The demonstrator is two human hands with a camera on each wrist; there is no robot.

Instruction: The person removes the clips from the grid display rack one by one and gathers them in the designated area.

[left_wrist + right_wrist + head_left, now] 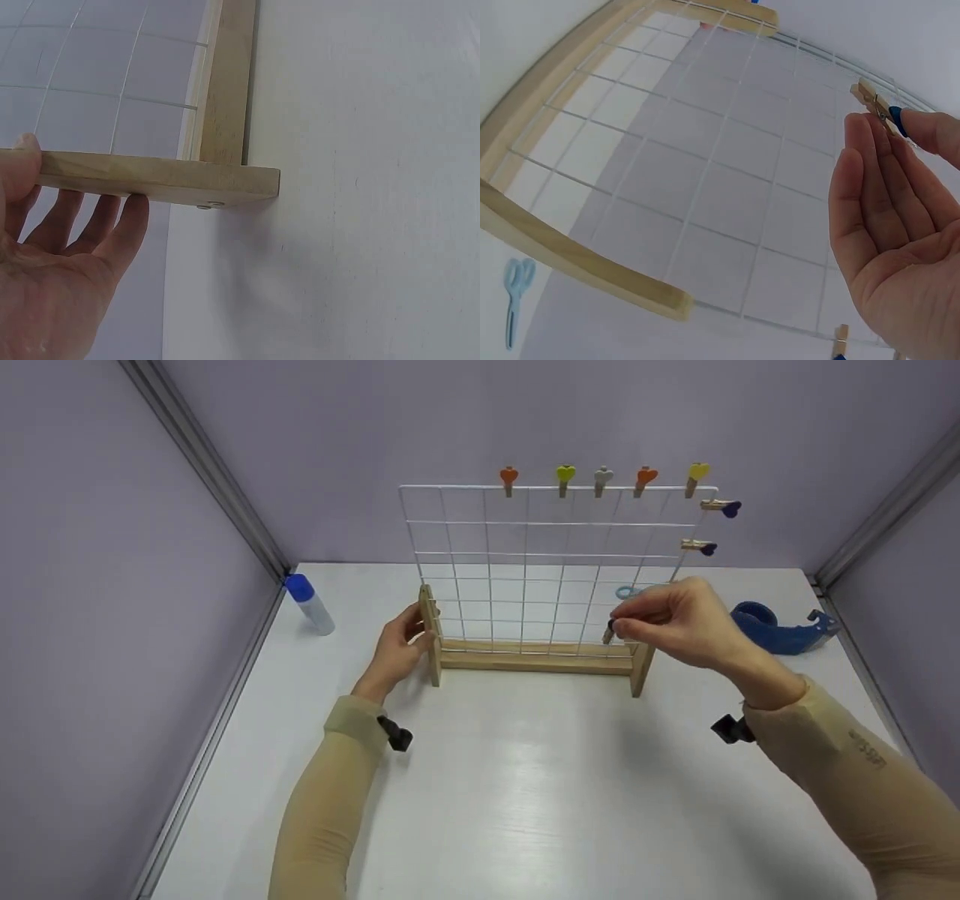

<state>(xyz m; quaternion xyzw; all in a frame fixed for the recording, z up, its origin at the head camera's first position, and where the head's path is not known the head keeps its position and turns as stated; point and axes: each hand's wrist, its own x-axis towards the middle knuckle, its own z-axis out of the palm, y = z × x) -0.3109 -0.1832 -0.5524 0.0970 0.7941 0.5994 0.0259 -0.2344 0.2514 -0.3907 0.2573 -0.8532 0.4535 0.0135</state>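
Pinching a small wooden clothespin with a dark blue heart (870, 96) between thumb and fingertips, the right hand (686, 622) holds it by the lower right part of a white metal wire grid (524, 554); the wooden end sticks out past the fingers, and whether it touches a wire I cannot tell. The left hand (397, 651) grips the left upright of a pale wooden stand (536, 661), its thumb on one face and the other fingers round the opposite one. Seven heart-topped pins are already clipped on: along the top edge an orange pin (508, 476), a lime pin (565, 474), a white pin (603, 476), a second orange pin (646, 476) and a yellow pin (697, 472), then two dark blue-purple pins (724, 508) on the right edge. The pinched one looks not yet fastened, so it seems left to place. Light blue scissors (514, 304) lie behind the grid, a blue tape dispenser (784, 637) sits to the right, and a white cylindrical bottle with a blue cap (313, 606) is at the far left. All rest on a smooth, glossy white bench (510, 780), enclosed by lilac-grey walls (337, 435) with metal strips at the corners.
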